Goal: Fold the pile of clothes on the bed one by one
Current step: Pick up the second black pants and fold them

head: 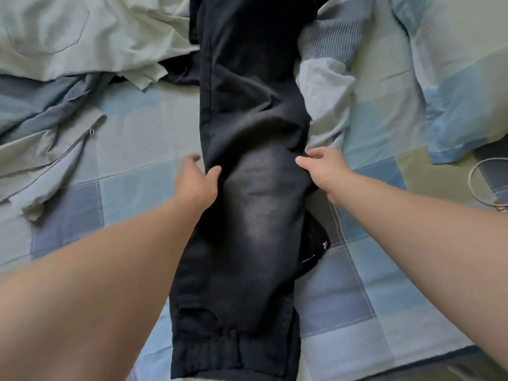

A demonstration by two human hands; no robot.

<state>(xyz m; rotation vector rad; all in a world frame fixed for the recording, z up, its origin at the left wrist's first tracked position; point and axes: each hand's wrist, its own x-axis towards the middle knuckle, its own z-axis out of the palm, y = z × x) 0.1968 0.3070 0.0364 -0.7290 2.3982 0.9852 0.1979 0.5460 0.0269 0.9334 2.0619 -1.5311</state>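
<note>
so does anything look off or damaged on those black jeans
The black jeans have a ragged tear low on the left side, near the camera. On the right edge the fly flap sticks out, with its button and zipper showing. Both hands pinch the edges mid-length.

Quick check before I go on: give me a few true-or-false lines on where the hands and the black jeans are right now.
1. The black jeans lie stretched out lengthwise on the bed. True.
2. The left hand grips the left edge of the jeans. True.
3. The right hand rests on the pale green shirt. False: it pinches the right edge of the jeans; the shirt lies at the far left, untouched.
4. The jeans are already folded into a small square. False: they lie at full length.
5. A white cable lies at the right edge. True.
</note>
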